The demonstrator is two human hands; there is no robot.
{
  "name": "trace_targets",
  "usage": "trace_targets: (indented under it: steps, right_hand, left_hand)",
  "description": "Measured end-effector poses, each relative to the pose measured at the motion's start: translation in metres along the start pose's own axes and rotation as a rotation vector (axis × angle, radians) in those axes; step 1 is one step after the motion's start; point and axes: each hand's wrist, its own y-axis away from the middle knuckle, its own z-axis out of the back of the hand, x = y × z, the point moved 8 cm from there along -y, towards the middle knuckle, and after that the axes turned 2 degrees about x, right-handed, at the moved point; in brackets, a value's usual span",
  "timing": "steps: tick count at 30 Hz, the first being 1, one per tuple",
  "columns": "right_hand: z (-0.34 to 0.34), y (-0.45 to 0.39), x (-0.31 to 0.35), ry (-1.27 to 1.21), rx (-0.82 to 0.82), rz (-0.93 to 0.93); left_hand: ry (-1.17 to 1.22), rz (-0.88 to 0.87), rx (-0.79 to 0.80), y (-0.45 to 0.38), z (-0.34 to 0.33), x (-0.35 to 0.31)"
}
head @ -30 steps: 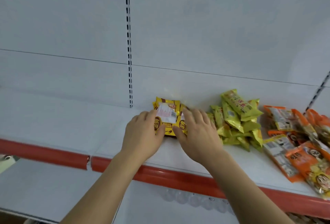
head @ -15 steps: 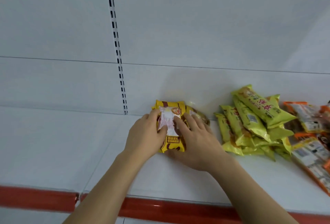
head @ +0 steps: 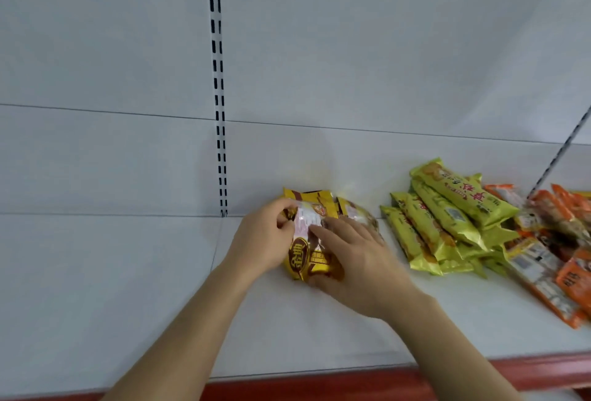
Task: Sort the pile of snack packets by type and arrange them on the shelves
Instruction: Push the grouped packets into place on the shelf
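At the far middle of the shelf [head: 128, 272], both hands have closed in on the gold packets [head: 311, 237] since a second ago, squaring them into one stack. Left hand [head: 262, 240] pinches the top packet's edge; right hand [head: 355, 260] lies on it, fingers seemingly straight. Right: green packets [head: 447, 221], then orange packets [head: 550, 260], grouped.

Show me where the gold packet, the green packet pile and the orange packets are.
gold packet [head: 302, 260]: head view, on its lower printed front.
green packet pile [head: 447, 213]: head view, on an upper packet.
orange packets [head: 572, 279]: head view, on a near packet.
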Motion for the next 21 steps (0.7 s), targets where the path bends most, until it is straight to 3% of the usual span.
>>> trace_targets:
  steps: [3,9,14,17,21]
  right_hand:
    - [0.002,0.002,0.012,0.037,-0.013,-0.011]
    - [0.043,0.008,0.017,-0.058,-0.425,0.044]
    - [0.069,0.010,0.021,-0.060,-0.607,0.155]
    - [0.073,0.010,0.023,-0.112,-0.643,0.236]
    - [0.077,0.013,0.016,-0.110,-0.688,0.280]
  left_hand:
    - [0.134,0.009,-0.008,-0.002,0.010,0.007]
    - [0.301,-0.042,-0.018,0.009,0.028,-0.002]
    - [-0.053,-0.331,0.054,0.014,0.027,-0.020]
    - [-0.121,-0.536,-0.062,0.017,0.036,-0.046]
    - [-0.123,-0.565,-0.101,0.018,0.038,-0.049]
